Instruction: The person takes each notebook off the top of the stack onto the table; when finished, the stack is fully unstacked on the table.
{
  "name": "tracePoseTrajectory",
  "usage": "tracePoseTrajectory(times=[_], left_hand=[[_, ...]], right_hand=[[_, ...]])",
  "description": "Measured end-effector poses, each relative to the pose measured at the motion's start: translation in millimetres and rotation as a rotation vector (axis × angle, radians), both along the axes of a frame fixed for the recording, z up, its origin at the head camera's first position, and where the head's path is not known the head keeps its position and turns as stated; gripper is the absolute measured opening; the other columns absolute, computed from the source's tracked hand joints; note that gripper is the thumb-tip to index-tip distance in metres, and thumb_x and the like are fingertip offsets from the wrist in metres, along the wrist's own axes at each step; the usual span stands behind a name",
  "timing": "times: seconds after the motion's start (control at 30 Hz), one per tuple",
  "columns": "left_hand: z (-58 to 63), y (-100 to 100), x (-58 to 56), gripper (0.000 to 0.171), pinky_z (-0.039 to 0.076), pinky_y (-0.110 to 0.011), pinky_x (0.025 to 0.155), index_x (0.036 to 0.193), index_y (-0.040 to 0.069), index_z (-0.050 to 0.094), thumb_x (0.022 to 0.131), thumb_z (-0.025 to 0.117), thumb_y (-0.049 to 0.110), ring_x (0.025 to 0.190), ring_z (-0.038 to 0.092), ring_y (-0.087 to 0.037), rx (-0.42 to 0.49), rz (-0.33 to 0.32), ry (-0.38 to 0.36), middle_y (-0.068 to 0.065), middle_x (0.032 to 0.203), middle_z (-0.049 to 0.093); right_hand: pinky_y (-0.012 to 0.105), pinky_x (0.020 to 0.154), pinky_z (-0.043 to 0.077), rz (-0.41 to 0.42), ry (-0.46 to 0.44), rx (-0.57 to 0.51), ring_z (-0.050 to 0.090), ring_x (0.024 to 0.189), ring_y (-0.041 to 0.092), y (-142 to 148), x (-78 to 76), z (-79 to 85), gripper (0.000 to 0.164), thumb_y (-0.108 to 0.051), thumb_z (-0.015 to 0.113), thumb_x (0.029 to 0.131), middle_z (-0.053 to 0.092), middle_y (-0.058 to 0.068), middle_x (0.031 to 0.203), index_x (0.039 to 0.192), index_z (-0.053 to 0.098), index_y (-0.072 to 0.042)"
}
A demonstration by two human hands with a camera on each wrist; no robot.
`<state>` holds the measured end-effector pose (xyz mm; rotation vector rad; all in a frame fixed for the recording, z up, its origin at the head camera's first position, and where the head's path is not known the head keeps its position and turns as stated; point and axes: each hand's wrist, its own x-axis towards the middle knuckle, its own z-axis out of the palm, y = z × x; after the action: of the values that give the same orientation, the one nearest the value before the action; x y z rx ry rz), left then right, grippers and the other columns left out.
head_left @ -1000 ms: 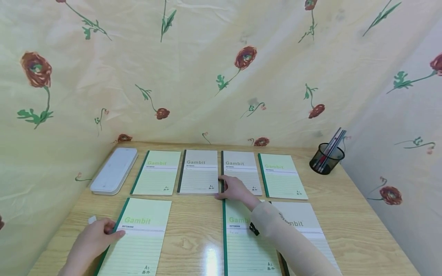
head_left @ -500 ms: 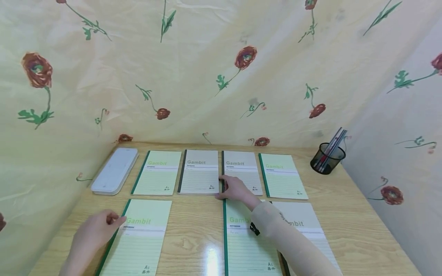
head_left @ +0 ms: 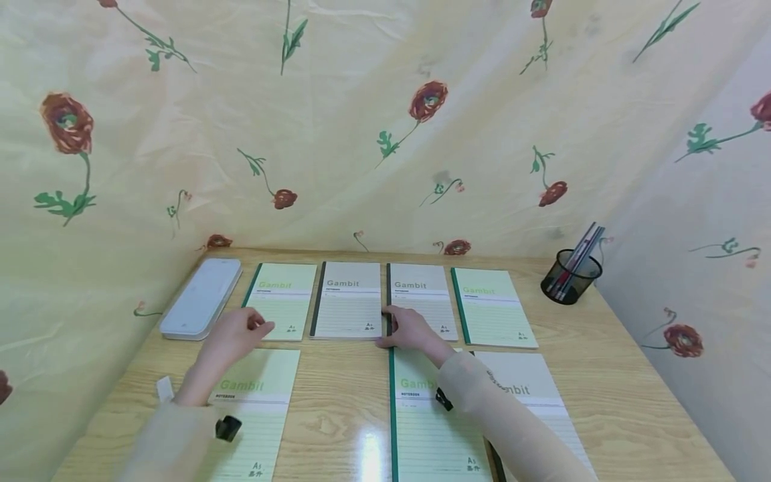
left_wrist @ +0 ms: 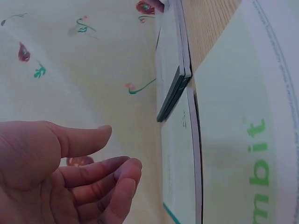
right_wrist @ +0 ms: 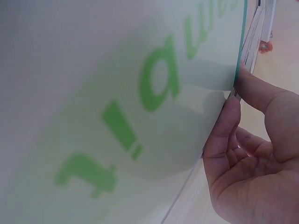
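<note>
Notebooks marked Gambit lie on the wooden table in two rows. My left hand (head_left: 237, 333), its fingers loosely curled and holding nothing, hovers by the lower left part of the back-left green notebook (head_left: 286, 274). In the left wrist view the thumb (left_wrist: 88, 141) stands apart from the fingertips. My right hand (head_left: 411, 329) touches the lower right edge of a grey notebook (head_left: 349, 301) with thumb and fingertip. A second grey notebook (head_left: 427, 294) lies partly under that hand. The right forearm crosses the front green notebook (head_left: 434, 442) and the front grey notebook (head_left: 548, 381).
A pale, rounded flat case (head_left: 201, 298) lies at the back left. A black mesh pen holder (head_left: 569, 284) with several pens stands at the back right. Another green notebook (head_left: 494, 308) ends the back row, and one (head_left: 259, 428) lies under the left forearm. Flowered cloth (head_left: 337, 134) hangs behind.
My left hand has let go of the front-left notebook's spine and moved up and away to the back-left notebook. The right hand has stayed in place.
</note>
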<state>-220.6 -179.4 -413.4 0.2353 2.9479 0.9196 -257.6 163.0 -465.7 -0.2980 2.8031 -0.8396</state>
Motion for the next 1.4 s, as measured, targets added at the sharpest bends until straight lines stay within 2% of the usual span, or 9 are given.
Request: tracePoseTrajectory(times=[0.13,0.27,0.43,0.57,0.73,0.87,1.0,1.4], left_hand=[[-3.9,18,-23.6,0.030,0.050,-0.040,0.067,0.098,-0.005,0.066,0.096,0.066,0.025,0.077,0.060,-0.025,-0.021,-0.010,-0.048,-0.013,0.089,0.067],[-11.0,35,-42.6,0.028,0.050,-0.041,0.070,0.097,-0.005,0.066,0.096,0.066,0.023,0.077,0.061,-0.026,0.011,-0.014,-0.065,-0.013,0.088,0.067],[-23.3,52,-59.8,0.026,0.050,-0.035,0.065,0.101,-0.005,0.065,0.097,0.066,0.021,0.072,0.061,-0.022,0.091,-0.017,-0.089,-0.013,0.088,0.067],[-28.6,63,-70.2,0.027,0.048,-0.033,0.063,0.102,-0.004,0.065,0.097,0.066,0.022,0.073,0.059,-0.022,0.097,-0.026,-0.086,-0.011,0.087,0.066],[-30.8,75,-80.4,0.028,0.046,-0.032,0.060,0.098,-0.004,0.065,0.096,0.068,0.023,0.071,0.057,-0.022,0.060,-0.008,-0.064,-0.011,0.082,0.065],[-35.6,81,-88.0,0.027,0.043,-0.030,0.057,0.092,-0.003,0.066,0.096,0.069,0.024,0.068,0.055,-0.021,0.065,0.041,-0.088,-0.010,0.079,0.062],[-40.9,85,-94.3,0.028,0.040,-0.029,0.055,0.084,0.000,0.064,0.095,0.069,0.025,0.063,0.051,-0.019,0.070,0.048,-0.092,-0.008,0.073,0.059],[-48.3,92,-96.7,0.030,0.044,-0.030,0.057,0.089,-0.003,0.067,0.088,0.078,0.025,0.064,0.055,-0.019,0.052,0.048,-0.073,-0.010,0.079,0.066]], right_hand=[[0.030,0.065,0.039,0.010,0.006,0.005,0.050,0.074,0.018,0,0.2,0.2,0.075,-0.027,0.085,0.081,0.055,0.002,0.085,0.143,0.051,-0.003],[0.030,0.064,0.039,0.014,0.012,0.004,0.050,0.073,0.018,0,0.0,0.7,0.075,-0.027,0.085,0.081,0.055,0.002,0.085,0.143,0.051,-0.003],[0.029,0.063,0.039,0.019,0.018,0.001,0.050,0.072,0.017,0,-0.3,0.9,0.075,-0.027,0.085,0.081,0.055,0.002,0.084,0.142,0.051,-0.002],[0.029,0.063,0.039,0.013,0.015,-0.001,0.050,0.071,0.017,0,-0.1,1.0,0.075,-0.026,0.086,0.080,0.055,0.002,0.084,0.142,0.051,-0.002],[0.029,0.063,0.038,0.016,0.011,0.000,0.050,0.071,0.017,-1,1.1,2.1,0.076,-0.026,0.086,0.080,0.055,0.002,0.084,0.143,0.050,-0.003],[0.030,0.063,0.039,0.010,0.006,-0.008,0.050,0.072,0.018,-1,1.7,3.4,0.077,-0.026,0.086,0.080,0.056,0.002,0.085,0.144,0.049,-0.003],[0.030,0.064,0.040,-0.005,-0.003,-0.013,0.051,0.073,0.018,0,2.2,4.3,0.078,-0.025,0.086,0.080,0.056,0.003,0.086,0.145,0.048,-0.004],[0.031,0.066,0.040,-0.005,-0.002,-0.008,0.051,0.075,0.019,1,1.2,1.5,0.079,-0.026,0.086,0.080,0.056,0.003,0.088,0.145,0.048,-0.005]])
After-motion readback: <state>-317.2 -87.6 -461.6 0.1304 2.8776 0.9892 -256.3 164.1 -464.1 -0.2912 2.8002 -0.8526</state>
